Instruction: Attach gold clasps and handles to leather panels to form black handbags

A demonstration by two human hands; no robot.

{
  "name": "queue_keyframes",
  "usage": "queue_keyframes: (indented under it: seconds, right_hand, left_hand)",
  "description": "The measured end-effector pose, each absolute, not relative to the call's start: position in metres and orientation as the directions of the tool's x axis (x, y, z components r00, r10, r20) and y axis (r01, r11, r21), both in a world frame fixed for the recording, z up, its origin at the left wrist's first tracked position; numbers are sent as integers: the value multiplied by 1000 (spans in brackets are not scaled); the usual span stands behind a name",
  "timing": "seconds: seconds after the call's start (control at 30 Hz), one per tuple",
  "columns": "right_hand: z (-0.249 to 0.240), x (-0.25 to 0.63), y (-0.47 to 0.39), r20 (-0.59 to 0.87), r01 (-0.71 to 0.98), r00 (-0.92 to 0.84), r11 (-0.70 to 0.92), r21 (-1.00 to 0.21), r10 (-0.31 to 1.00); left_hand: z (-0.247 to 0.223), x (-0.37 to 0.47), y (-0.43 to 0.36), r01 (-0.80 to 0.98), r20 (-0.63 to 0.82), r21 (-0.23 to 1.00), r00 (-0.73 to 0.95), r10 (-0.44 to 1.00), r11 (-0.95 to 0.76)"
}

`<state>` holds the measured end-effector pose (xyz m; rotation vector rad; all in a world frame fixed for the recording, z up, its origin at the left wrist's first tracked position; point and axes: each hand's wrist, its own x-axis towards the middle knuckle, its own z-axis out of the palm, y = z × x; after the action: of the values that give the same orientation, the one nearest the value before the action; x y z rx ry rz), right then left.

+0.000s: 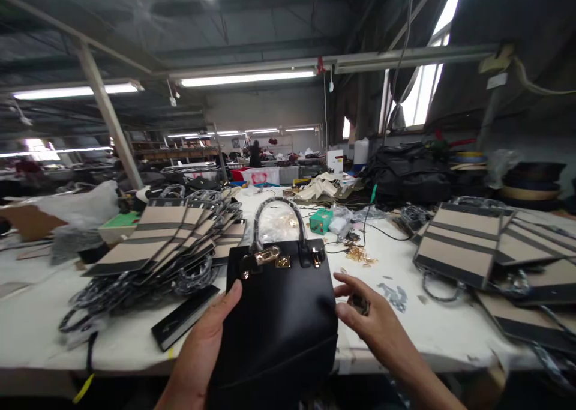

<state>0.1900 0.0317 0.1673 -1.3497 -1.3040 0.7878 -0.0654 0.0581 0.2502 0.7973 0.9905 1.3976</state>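
A black bag panel [279,314] with gold fittings and a wrapped top handle [279,201] stands upright at the front edge of the white table [265,188]. My left hand [204,344] grips its left edge, thumb on the front face and the other fingers hidden behind. Beside the right edge is my right hand [371,314], fingers curved and apart, with a small dark round object [359,304] against its palm. Gold clasps [267,255] run along the panel's top, near the handle's feet.
Stacked beige and black panels with wrapped handles lie at left [153,230] and right [463,239]. Behind the bag are a green box [321,220], small gold parts [360,254] and a black cable. A black flat box [184,317] lies at front left.
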Motion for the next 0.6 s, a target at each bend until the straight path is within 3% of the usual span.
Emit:
queue_keyframes:
  seconds: [0.1,0.2,0.37,0.6]
  right_hand:
    - [196,183,40,259,351,197,179,-919,945]
    - [214,176,46,315,331,172,247,-911,933]
    - [210,166,40,314,125,133,299,-946,940]
    - [182,149,31,180,-76,6,180,-981,984]
  left_hand:
    - [240,-67,62,-447,-23,895,-15,1000,14]
    - [233,-70,61,-455,8,890,42,999,11]
    - [226,-80,42,-421,-148,875,234,961,238]
    - [220,-94,25,-281,-189,921,281,941,269]
